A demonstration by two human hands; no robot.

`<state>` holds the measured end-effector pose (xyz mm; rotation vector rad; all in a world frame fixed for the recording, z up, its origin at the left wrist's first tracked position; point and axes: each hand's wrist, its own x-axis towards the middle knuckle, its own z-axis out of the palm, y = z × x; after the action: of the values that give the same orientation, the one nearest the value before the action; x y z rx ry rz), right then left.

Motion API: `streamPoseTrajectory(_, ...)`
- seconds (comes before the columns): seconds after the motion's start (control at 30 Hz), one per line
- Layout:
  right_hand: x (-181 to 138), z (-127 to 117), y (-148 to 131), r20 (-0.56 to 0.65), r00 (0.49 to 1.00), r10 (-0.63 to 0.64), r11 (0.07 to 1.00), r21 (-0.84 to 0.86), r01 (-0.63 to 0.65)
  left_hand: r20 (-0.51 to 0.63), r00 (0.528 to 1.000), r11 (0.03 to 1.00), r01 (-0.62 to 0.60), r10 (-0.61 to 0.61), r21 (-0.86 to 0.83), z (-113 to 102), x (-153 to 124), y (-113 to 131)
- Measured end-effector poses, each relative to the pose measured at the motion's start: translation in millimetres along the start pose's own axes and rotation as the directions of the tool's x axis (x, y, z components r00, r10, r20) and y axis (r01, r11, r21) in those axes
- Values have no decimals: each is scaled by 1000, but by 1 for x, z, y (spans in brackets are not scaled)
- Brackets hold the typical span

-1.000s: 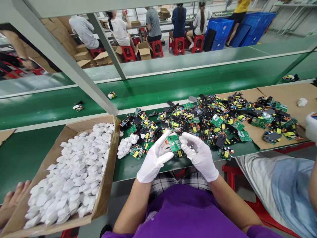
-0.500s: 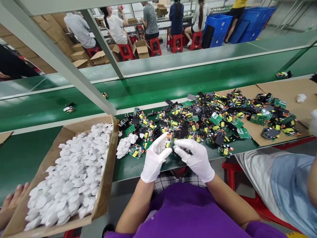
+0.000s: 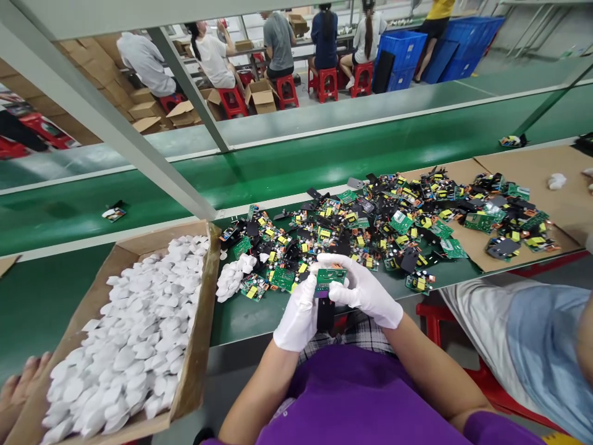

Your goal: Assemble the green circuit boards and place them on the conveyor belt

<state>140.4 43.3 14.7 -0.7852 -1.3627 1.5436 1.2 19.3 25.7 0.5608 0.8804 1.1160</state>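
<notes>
Both my hands wear white gloves and meet at the table's near edge. My left hand (image 3: 299,315) and my right hand (image 3: 365,290) are closed together on a small green circuit board (image 3: 330,275), with a black part (image 3: 325,312) hanging below it between my palms. Just beyond lies a wide heap of green circuit boards and black parts (image 3: 393,222) on the green table (image 3: 245,312). A small pile of white pieces (image 3: 231,278) sits left of my hands.
A cardboard box (image 3: 197,346) full of white pieces stands at the left. A green conveyor belt (image 3: 278,167) runs behind the heap, with loose parts on it. A grey slanted post (image 3: 115,133) crosses the left. Another person's legs (image 3: 523,346) are at the right, a bare hand (image 3: 18,386) at lower left.
My hands drew back toward my body with the board, now held flat and lower, the black part showing beneath it. The view shifted slightly left.
</notes>
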Motion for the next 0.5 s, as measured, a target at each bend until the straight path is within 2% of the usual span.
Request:
streamPoseTrajectory(0.07,1,0,-3,-2,999,51,998,21,-51,10,1000,999,-3,2,39,-2,0,-2)
streamPoseTrajectory(0.23,2,6,-6,-127,992,-19,1000,3,19,15,1000,992,-21,19,125,-4,2,-5)
streamPoseTrajectory(0.37,5,9,-5,-205,979,-1,1000,-1,1,32,999,992,-44,41,118,-2,4,-7)
streamPoseTrajectory(0.43,6,7,-7,-174,985,16,1000,1,-16,17,1000,997,-6,5,74,-2,4,-6)
streamPoseTrajectory(0.5,6,4,-9,-88,994,67,998,16,-65,-9,998,998,66,-66,22,-2,4,-4)
